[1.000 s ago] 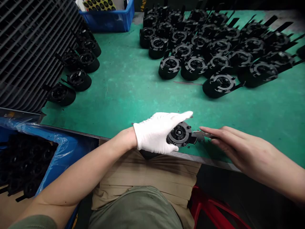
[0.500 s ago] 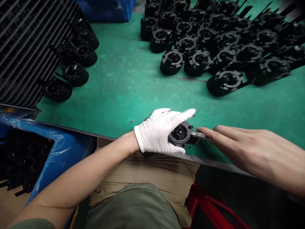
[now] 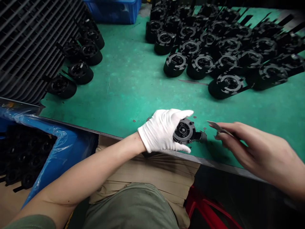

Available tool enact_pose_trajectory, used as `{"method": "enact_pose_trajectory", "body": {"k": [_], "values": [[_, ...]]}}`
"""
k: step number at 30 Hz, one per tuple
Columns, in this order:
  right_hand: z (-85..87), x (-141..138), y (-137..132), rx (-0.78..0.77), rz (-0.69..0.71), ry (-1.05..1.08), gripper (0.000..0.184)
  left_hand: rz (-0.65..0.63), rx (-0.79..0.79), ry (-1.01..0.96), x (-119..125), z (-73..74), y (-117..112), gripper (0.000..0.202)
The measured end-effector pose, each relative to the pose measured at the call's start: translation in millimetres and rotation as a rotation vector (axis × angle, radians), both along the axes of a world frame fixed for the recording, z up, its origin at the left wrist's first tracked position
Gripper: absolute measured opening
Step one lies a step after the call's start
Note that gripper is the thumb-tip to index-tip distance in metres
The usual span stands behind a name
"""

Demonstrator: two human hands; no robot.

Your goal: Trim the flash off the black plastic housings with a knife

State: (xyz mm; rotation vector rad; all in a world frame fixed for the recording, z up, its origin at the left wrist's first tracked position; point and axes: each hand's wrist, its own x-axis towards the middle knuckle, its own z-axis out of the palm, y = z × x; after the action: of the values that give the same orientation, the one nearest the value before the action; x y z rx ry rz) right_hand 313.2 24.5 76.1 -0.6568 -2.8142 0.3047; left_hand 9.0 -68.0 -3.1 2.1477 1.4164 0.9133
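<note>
Right hand (image 3: 252,144) and metal blade (image 3: 215,126) have backed off the black housing (image 3: 184,131), now clear of it. Blade pinched in fingers. Gloved left hand (image 3: 164,132) grasps housing, just below-right of frame center.

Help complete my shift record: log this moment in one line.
left hand: gloved, holding black part | right hand: bare, holding metal tool, apart from part | worktop: green

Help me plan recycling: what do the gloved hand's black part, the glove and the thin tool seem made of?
Black part: probably plastic, low sheen; even colour, crisp tabs.
White glove: likely fabric, matte; soft creases.
Thin tool: perhaps metal, smooth; greyish sheen, too small to confirm.
</note>
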Motion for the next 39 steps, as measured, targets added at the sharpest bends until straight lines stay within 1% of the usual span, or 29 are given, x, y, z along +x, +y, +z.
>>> {"method": "enact_pose_trajectory", "body": {"k": [2,5,7,9,13,18,22,25,28,31,35,37,39], "values": [[-3.6,3.0,-25.9,0.092,-0.064,0.011,0.032,0.082,-0.013,0.015,5.8,0.1,-3.8,0.126],[-6.8,1.3,-59.8,0.179,-0.06,-0.063,0.042,0.116,-0.016,0.036,9.8,3.3,-9.2,0.119],[-7.6,-2.1,-73.6,0.221,-0.096,-0.099,0.046,0.105,-0.008,0.049,9.7,5.9,-11.8,0.116],[-7.9,-4.5,-80.5,0.241,-0.127,-0.128,0.049,0.108,-0.006,0.071,8.9,7.5,-13.6,0.114],[-8.9,-2.7,-81.3,0.213,-0.111,-0.188,0.056,0.139,0.002,0.111,8.2,6.9,-15.1,0.115],[-10.1,5.0,-68.5,0.168,-0.047,-0.192,0.066,0.111,-0.001,0.09,7.1,5.4,-13.4,0.118],[-8.0,8.0,-59.5,0.123,-0.012,-0.2,0.071,0.108,-0.011,0.085,7.1,7.5,-12.3,0.114],[-5.1,7.7,-56.8,0.138,0.011,-0.216,0.069,0.111,-0.046,0.086,7.7,9.7,-11.7,0.114],[-2.3,5.9,-55.9,0.172,0.025,-0.224,0.066,0.107,-0.045,0.084,7.6,10.8,-12.0,0.111],[1.8,2.5,-56.9,0.223,0.038,-0.212,0.066,0.104,0.0,0.083,7.3,10.3,-13.4,0.109],[10.9,-4.9,-61.0,0.283,0.05,-0.194,0.063,0.106,0.067,0.078,7.5,9.4,-14.3,0.111],[14.1,-8.7,-62.7,0.291,0.053,-0.194,0.063,0.109,0.059,0.082,7.8,9.4,-13.6,0.112],[13.7,-10.5,-63.8,0.288,0.052,-0.184,0.066,0.11,0.026,0.087,7.9,9.7,-12.5,0.113]]}}
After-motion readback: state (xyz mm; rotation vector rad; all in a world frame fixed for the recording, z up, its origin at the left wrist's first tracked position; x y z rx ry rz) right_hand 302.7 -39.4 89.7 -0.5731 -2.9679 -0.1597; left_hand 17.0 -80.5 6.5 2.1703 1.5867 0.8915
